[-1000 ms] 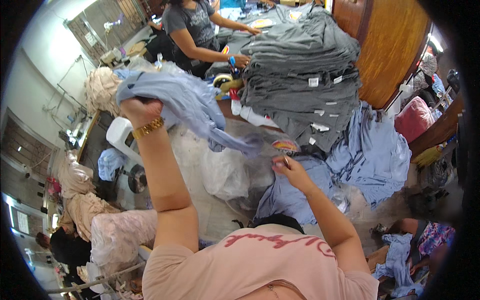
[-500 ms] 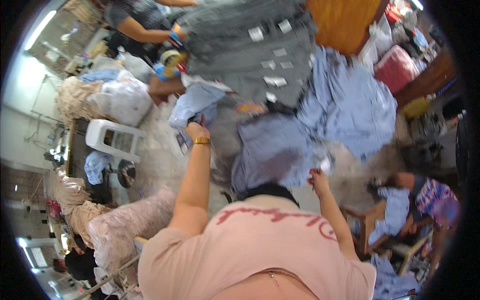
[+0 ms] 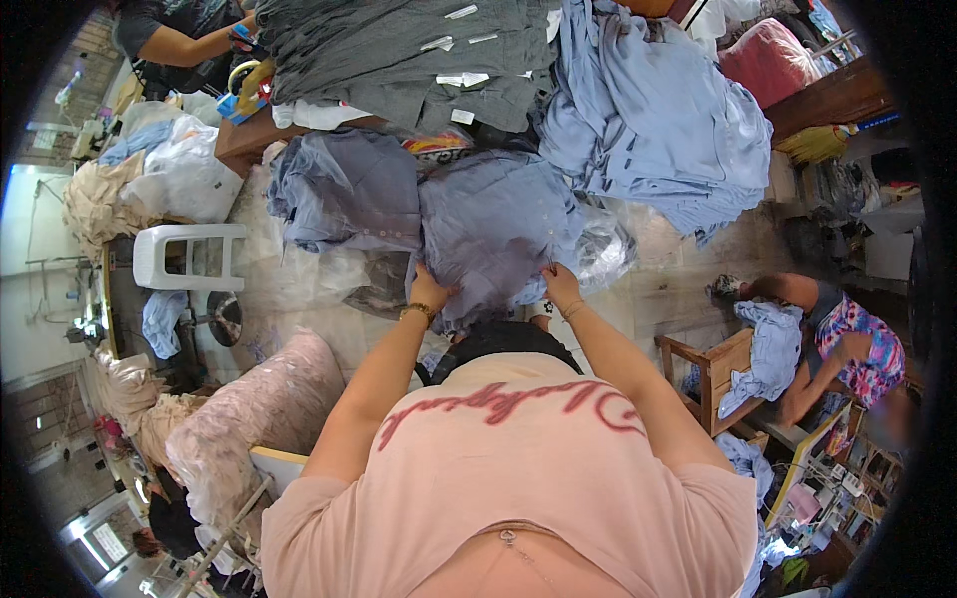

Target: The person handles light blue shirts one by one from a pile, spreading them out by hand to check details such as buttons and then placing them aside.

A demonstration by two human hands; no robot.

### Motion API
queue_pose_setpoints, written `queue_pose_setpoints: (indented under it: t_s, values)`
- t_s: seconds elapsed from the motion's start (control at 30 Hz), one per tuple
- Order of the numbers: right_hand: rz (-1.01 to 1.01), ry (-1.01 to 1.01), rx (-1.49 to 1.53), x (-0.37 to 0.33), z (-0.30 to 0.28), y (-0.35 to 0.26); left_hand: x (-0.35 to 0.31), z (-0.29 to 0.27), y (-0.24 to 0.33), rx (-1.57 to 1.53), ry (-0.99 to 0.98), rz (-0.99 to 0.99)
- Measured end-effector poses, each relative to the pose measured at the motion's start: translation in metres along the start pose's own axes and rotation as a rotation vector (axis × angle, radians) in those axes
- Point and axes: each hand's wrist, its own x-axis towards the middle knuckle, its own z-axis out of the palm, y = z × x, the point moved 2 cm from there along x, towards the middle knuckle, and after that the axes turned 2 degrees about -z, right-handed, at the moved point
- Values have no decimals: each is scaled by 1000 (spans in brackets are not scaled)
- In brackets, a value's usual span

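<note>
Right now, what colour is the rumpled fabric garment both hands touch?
The rumpled fabric garment is greyish blue, clearest in the head view.

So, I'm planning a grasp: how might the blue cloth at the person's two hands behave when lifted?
The blue cloth would probably sag, given its soft wrinkles. Its fabric looks thin, so each layer is likely light.

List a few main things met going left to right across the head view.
White plastic stool → left blue garment → middle blue garment → clear plastic → wooden furniture piece → co-worker's patterned clothing.
</note>
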Motion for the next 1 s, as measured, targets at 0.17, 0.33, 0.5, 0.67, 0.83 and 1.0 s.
queue_pose_setpoints:
  t_s: [0.17,0.33,0.5,0.67,0.83,1.0]
  values:
    - [-279,86,90,-24,-44,-81,-6,-65,10,-118,-72,195]
    - [-651,-229,127,-38,-85,-222,-24,-168,84,-581,-254,306]
    - [-1117,-50,91,-40,-67,-332,-38,-280,190,-763,-95,547]
    - [-909,-144,406,-33,-100,-416,-39,-319,192,-1283,74,640]
    - [-957,-316,746,-53,-126,-474,-63,-269,182,-1150,527,854]
    - [-1053,-448,912,-119,-117,-537,-44,-173,177,-728,172,768]
